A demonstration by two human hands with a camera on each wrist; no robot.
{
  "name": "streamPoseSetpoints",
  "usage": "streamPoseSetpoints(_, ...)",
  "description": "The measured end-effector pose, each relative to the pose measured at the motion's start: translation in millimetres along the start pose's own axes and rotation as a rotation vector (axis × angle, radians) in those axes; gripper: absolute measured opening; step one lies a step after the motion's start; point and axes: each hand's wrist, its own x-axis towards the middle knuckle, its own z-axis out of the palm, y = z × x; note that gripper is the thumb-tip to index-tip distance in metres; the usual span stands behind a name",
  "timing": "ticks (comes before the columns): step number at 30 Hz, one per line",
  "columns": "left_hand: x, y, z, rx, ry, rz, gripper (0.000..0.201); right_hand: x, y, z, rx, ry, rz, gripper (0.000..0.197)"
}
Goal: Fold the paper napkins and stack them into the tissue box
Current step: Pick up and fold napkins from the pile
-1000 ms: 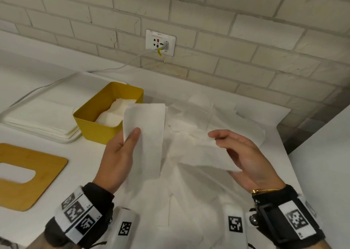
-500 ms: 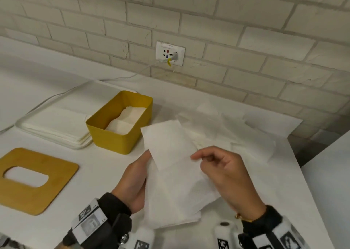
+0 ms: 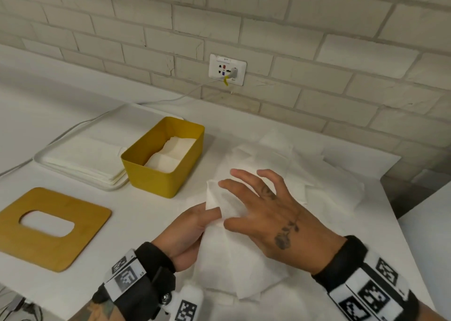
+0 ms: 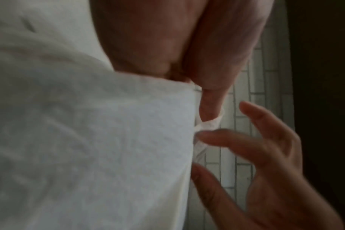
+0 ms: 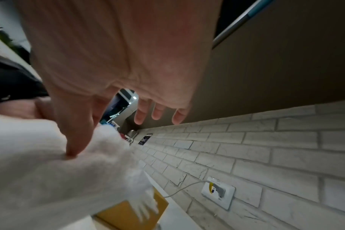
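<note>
The folded napkin (image 3: 231,247) is held above the white surface (image 3: 151,213), just in front of the loose pile of unfolded napkins (image 3: 292,164). The left hand (image 3: 188,233) grips the napkin's left edge, thumb on top of the sheet and fingers behind it. The right hand (image 3: 271,213) lies over the napkin with its fingers spread and nearly straight; the thumb presses the sheet near the left thumb, while the other fingertips – as far as the blurred left wrist view shows – stand just off the paper. The yellow tissue box (image 3: 166,164) stands to the left of the hands, apart from them, open at the top, with folded napkins stacked (image 3: 173,154) inside. Left of the box, touching or nearly touching it, lies a white tray (image 3: 80,159) carrying flat sheets. A wooden lid (image 3: 48,228) with an oval slot lies flat at the near left of the surface. Behind – on the brick wall (image 3: 317,52) – a socket plate (image 3: 227,70) carries a plug whose white cable (image 3: 185,93) runs down toward the tray.
</note>
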Motion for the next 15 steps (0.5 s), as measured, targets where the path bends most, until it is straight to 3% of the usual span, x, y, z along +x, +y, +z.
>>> streamPoseSetpoints(2,0.3,-2.1,-6.4,0.014,-0.01,-0.011,0.029,0.4,2.6,-1.4,-0.021,-0.04,-0.031,0.034)
streamPoseSetpoints(5,2.6,-4.2,-11.6,0.078,-0.023,-0.036,0.033,3.4,-2.3,4.4,-0.04,-0.036,-0.091,0.049)
streamPoseSetpoints(8,2.9,-3.7,-8.9,0.105,-0.035,-0.066,0.029,8.2,-6.1,7.8,-0.062,-0.025,-0.13,0.03)
streamPoseSetpoints(10,3.7,-2.6,-9.8,0.077,0.033,-0.056,0.029,9.7,-3.7,1.1,-0.076,-0.023,-0.089,0.014)
streamPoseSetpoints(13,4.3,-0.1,-16.1,0.058,0.133,0.023,0.031,4.5,0.6,-20.1,-0.004,-0.044,-0.018,0.013)
streamPoseSetpoints(15,6.3,2.6,-19.1,0.043,0.188,0.07,0.032,0.6,1.6,-39.3,0.212,-0.008,0.014,0.013)
